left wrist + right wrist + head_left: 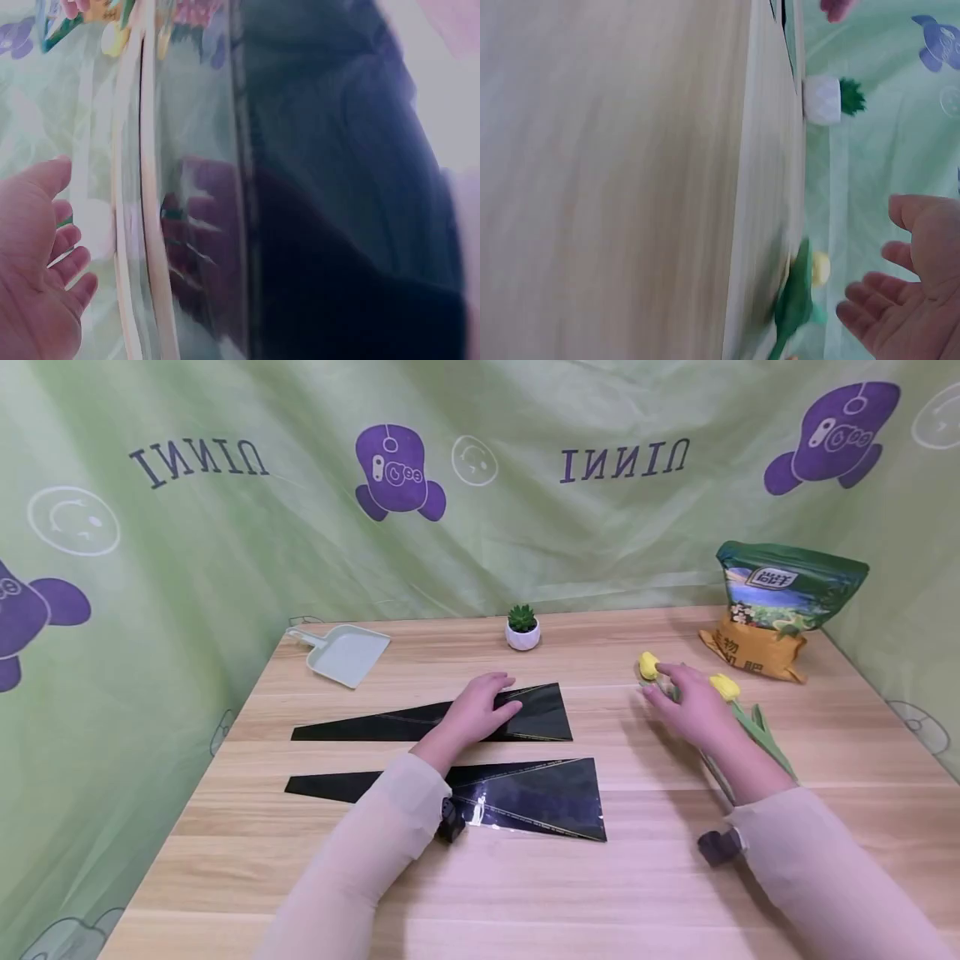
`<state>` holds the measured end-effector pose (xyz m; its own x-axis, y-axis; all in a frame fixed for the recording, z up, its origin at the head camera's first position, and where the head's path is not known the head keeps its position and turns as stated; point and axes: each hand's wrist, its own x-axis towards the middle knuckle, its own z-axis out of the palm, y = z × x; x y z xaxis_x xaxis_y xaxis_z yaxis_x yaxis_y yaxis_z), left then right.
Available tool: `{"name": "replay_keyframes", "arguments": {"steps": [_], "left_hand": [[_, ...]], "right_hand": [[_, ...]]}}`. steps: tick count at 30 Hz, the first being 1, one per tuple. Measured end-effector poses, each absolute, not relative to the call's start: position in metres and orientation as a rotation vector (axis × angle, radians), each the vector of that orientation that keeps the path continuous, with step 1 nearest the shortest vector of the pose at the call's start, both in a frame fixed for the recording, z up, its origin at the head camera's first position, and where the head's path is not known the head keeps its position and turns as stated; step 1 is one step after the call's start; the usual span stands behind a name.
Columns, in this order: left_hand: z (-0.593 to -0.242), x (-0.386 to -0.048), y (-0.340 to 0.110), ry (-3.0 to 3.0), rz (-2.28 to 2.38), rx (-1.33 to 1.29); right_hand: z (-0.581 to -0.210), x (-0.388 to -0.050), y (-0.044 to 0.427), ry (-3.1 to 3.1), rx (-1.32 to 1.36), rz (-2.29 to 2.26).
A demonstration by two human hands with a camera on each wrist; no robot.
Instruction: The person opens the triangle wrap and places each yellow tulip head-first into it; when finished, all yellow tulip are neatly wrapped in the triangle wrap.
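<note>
Two tapered black plastic sleeves with thin gold edging lie flat on the table, a far sleeve and a near sleeve. My left hand hovers over the wide part of the far sleeve, fingers loosely bent and holding nothing; its forearm crosses above the near one. On the right lie artificial tulips with yellow heads, one tulip head beside my right fingertips and another tulip head beyond that hand. My right hand is above their stems, partly hiding them. In the right wrist view its relaxed fingers grip nothing.
A small succulent in a white pot stands at the back middle. A pale dustpan lies back left. At the back right stands a green and orange fertiliser bag. Green printed cloth hangs around the table.
</note>
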<state>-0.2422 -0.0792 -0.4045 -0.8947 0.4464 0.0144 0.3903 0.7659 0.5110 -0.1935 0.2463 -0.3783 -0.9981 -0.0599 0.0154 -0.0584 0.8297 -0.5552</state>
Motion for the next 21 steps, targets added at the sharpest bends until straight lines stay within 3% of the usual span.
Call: {"name": "replay_keyframes", "arguments": {"steps": [21], "left_hand": [[-0.432, -0.246, -0.059, 2.875, 0.766, 0.705]], "right_hand": [[-0.392, -0.178, 0.304, 2.796, 0.029, -0.806]]}}
